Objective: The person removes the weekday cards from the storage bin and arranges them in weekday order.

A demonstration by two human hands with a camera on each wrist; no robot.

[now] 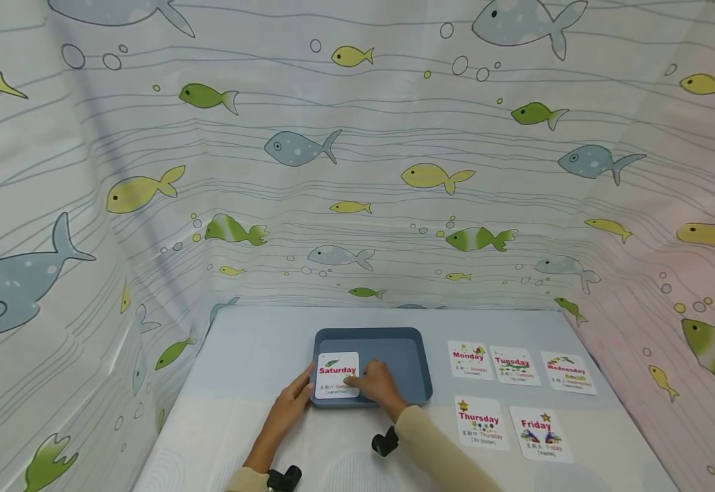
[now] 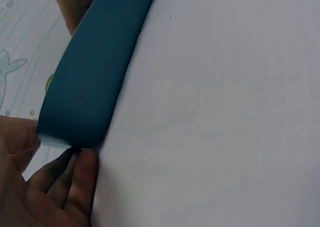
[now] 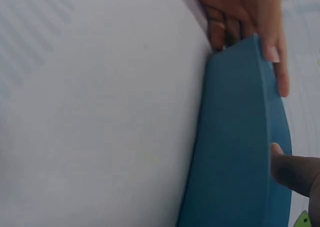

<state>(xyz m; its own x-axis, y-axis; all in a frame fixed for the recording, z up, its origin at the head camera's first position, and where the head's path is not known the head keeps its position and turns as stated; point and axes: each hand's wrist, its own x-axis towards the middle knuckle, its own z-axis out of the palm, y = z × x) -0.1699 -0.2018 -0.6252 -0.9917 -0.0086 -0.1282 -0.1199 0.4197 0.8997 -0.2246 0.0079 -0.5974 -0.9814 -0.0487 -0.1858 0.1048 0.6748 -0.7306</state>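
Observation:
A blue-grey tray point(image 1: 397, 400) lies on the table, with a white Saturday card point(image 1: 337, 361) at the left inside it. My left hand point(image 1: 290, 402) grips the tray's near left corner. In the left wrist view, that hand's fingers point(image 2: 82, 179) bend against the outside of the tray point(image 2: 82, 87), low at its corner. Reaching over the near rim, my right hand point(image 1: 382, 388) holds the card at its lower right, one digit lying over the print. The right wrist view shows a digit point(image 3: 295, 173) past the tray rim; the card is hidden there.
Right of the tray lie Monday point(image 1: 471, 360), Tuesday point(image 1: 515, 365) and Wednesday point(image 1: 569, 373) cards in a row. Nearer are Thursday point(image 1: 481, 423) and Friday point(image 1: 541, 434) cards. A fish-printed curtain point(image 1: 357, 137) surrounds the table's point(image 1: 259, 335) back and sides.

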